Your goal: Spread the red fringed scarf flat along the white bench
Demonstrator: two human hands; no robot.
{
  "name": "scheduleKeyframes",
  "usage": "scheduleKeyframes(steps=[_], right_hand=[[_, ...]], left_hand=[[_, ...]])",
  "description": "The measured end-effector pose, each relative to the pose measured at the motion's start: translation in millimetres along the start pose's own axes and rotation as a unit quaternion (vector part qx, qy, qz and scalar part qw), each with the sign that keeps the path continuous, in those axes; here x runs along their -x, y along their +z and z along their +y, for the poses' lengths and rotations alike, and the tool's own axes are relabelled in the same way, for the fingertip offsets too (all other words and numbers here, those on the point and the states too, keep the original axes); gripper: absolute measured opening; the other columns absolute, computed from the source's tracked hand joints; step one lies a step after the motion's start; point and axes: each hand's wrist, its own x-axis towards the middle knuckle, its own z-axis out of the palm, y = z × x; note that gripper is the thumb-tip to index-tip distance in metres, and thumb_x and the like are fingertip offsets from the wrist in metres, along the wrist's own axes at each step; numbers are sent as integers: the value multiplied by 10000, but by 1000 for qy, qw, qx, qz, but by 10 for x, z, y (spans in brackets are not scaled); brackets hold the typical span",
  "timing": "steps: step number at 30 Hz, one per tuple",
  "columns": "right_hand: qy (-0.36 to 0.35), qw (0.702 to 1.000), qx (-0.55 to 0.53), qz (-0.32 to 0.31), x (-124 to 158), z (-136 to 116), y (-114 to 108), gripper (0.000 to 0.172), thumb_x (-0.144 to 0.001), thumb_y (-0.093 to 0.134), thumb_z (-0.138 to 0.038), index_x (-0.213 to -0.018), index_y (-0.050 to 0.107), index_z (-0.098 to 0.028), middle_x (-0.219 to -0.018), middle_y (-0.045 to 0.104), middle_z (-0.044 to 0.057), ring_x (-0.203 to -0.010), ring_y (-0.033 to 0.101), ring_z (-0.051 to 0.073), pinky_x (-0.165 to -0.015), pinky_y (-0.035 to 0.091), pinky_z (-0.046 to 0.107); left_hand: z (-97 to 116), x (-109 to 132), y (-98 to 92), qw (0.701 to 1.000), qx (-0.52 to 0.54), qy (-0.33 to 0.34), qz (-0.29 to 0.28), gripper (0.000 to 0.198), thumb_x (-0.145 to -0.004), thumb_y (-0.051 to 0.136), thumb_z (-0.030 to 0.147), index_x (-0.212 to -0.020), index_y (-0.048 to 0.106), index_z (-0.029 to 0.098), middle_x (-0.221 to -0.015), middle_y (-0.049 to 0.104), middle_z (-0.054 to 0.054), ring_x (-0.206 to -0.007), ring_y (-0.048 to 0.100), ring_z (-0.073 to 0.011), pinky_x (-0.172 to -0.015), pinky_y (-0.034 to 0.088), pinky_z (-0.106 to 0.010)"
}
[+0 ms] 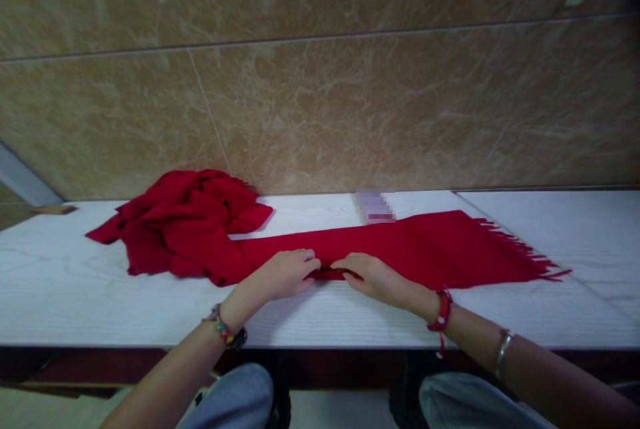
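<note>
A red fringed scarf (435, 249) lies lengthwise on the white table (165, 315). Its fringed end is spread flat at the right, and the rest is bunched in a loose heap at the left. Near the middle, my left hand (290, 273) pinches the scarf's front edge, with a ring on one finger. Just to its right, apart from it, my right hand (373, 277) grips the same edge between thumb and fingers. The cloth between them is raised in a small fold.
A small blurred rectangular item (375, 207) lies behind the scarf, near the wall. The brown marbled wall (350, 115) closes off the table's back edge. A flat wooden piece (56, 209) sits at the far left.
</note>
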Motion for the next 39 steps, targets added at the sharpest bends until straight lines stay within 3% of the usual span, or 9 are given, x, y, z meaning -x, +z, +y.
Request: scheduleKeyframes(steps=[5, 11, 15, 18, 20, 23, 28, 34, 39], right_hand=[[52, 993, -80, 64, -3, 16, 1, 229, -797, 467, -168, -998, 577, -177, -945, 644, 46, -831, 593, 138, -761, 471, 265], [-32, 998, 5, 44, 26, -49, -24, 423, -702, 637, -266, -1096, 524, -161, -1046, 586, 96, -971, 522, 205, -858, 420, 363], [-26, 997, 29, 71, 32, -12, 45, 202, -777, 534, -141, -969, 592, -164, -906, 632, 70, -843, 561, 176, -799, 445, 333], [-14, 995, -1, 101, 26, 21, 60, 145, -789, 515, -125, -888, 616, -156, -836, 638, 64, -779, 570, 157, -726, 466, 276], [2, 994, -14, 104, 20, 24, 48, 142, -787, 515, -118, -873, 621, -157, -818, 640, 58, -762, 574, 152, -705, 468, 261], [28, 994, -33, 102, 10, 19, 28, 138, -788, 517, -116, -861, 626, -158, -804, 646, 50, -740, 584, 144, -689, 469, 248], [49, 991, -52, 112, 3, 29, 18, 127, -801, 517, -141, -860, 629, -160, -806, 651, 46, -736, 593, 136, -687, 466, 237], [59, 987, -40, 145, -12, 21, -5, 101, -800, 533, -171, -823, 631, -166, -774, 649, 42, -721, 594, 141, -676, 469, 243], [70, 983, -43, 164, -20, 32, -8, 91, -796, 538, -175, -818, 627, -170, -779, 654, 41, -719, 597, 143, -674, 473, 246]], left_hand=[[-13, -28, 58, 999, -20, -21, 42, 161, -826, 398, 179, -878, 548, 157, -927, 544, -76, -782, 542, -177, -652, 456, -272], [6, -43, -11, 995, 15, -48, 85, 188, -846, 376, 148, -830, 562, 130, -845, 557, -74, -792, 519, -168, -740, 437, -276], [48, -32, -63, 997, -9, -46, 58, 191, -853, 372, 129, -809, 558, 128, -788, 580, -68, -766, 530, -172, -725, 434, -288], [75, -26, -9, 997, -31, -54, 41, 193, -865, 356, 130, -827, 546, 131, -787, 597, -71, -753, 551, -178, -712, 439, -304], [96, -25, 50, 997, -42, -55, 38, 173, -871, 393, 226, -869, 539, 133, -826, 603, -82, -784, 563, -199, -723, 445, -330], [124, -29, 109, 996, -48, -57, 47, 332, -800, 499, 432, -951, 523, 137, -923, 592, -106, -881, 555, -249, -761, 449, -370], [41, -32, 74, 990, -63, -118, 31, 177, -844, 391, 117, -957, 521, 159, -933, 582, -93, -829, 583, -203, -667, 472, -298], [-185, 53, -30, 985, -63, -155, 35, 158, -840, 408, 140, -890, 557, 151, -916, 582, -99, -808, 586, -210, -651, 476, -300], [-241, 124, -46, 986, -52, -155, 34, 194, -855, 357, 134, -877, 549, 154, -875, 605, -94, -780, 599, -214, -647, 464, -307]])
